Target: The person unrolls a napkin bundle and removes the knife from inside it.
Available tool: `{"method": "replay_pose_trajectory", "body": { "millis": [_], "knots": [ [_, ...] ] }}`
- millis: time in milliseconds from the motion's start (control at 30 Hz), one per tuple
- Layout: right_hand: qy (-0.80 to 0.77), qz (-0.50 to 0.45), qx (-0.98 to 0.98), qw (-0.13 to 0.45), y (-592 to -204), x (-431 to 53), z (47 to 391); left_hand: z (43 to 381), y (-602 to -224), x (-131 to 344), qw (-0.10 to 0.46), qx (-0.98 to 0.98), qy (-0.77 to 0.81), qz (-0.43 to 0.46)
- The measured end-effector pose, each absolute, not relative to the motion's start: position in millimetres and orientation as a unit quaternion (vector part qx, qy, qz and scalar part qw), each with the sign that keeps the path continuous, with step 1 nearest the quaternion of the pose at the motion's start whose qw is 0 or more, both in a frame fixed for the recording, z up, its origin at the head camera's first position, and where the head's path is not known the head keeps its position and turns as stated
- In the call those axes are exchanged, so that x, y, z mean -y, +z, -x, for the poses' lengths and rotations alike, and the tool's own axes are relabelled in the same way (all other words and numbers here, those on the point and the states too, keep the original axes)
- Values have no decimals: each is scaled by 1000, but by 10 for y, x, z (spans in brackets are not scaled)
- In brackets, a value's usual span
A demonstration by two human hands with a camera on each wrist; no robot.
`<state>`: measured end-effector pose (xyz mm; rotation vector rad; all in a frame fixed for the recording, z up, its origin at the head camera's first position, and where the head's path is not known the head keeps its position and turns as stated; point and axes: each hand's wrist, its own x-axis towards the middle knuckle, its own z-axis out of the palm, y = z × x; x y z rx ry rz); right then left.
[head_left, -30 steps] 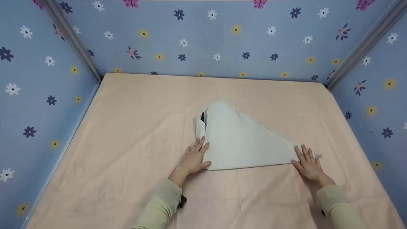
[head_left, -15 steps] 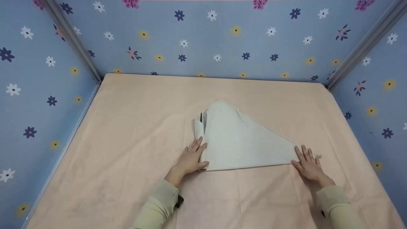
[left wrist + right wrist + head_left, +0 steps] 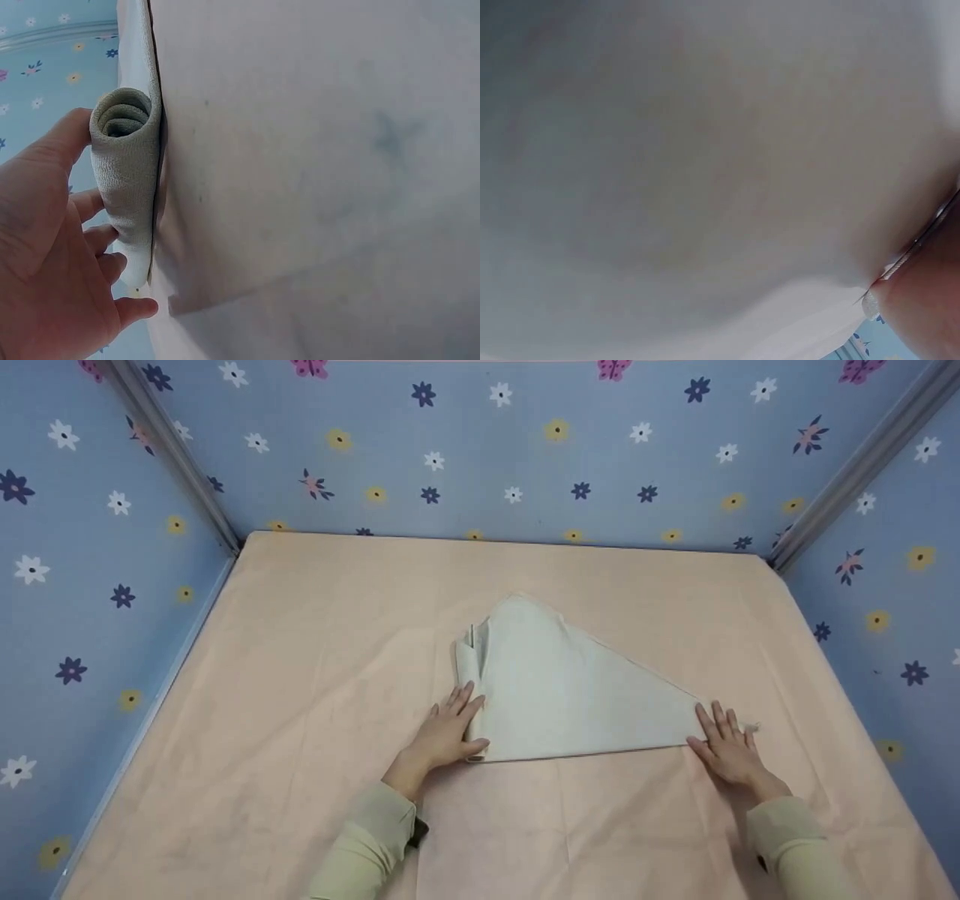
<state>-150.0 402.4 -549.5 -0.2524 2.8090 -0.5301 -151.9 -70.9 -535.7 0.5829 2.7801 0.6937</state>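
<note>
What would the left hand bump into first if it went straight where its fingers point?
The pale towel's rolled edge. The left hand already seems to touch it, so there's hardly any gap, though exact contact is hard to judge. Past the roll, the towel lies flatter.

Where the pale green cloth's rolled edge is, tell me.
In the head view, the rolled edge is near centre, at the left of the cloth, against the left hand.

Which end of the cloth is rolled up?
The left end, at the left hand: its coiled layers show, while the right end, under the right hand, lies flat.
</note>
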Motion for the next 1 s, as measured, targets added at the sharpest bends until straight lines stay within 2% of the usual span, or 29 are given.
{"method": "replay_pose_trajectory", "body": {
  "millis": [200,500,767,1000],
  "knots": [
    [-187,90,-969,134,-5486,-4018,1500,1518,-5358,753,115,-945,236,-196],
    [-225,116,-963,95,-5522,-4030,1460,1515,-5349,819,113,-941,248,-199],
    [-190,94,-969,131,-5477,-4016,1492,1518,-5350,850,122,-940,254,-194],
    [-185,89,-969,137,-5472,-4017,1502,1511,-5350,889,129,-939,256,-191]
  ]
}}
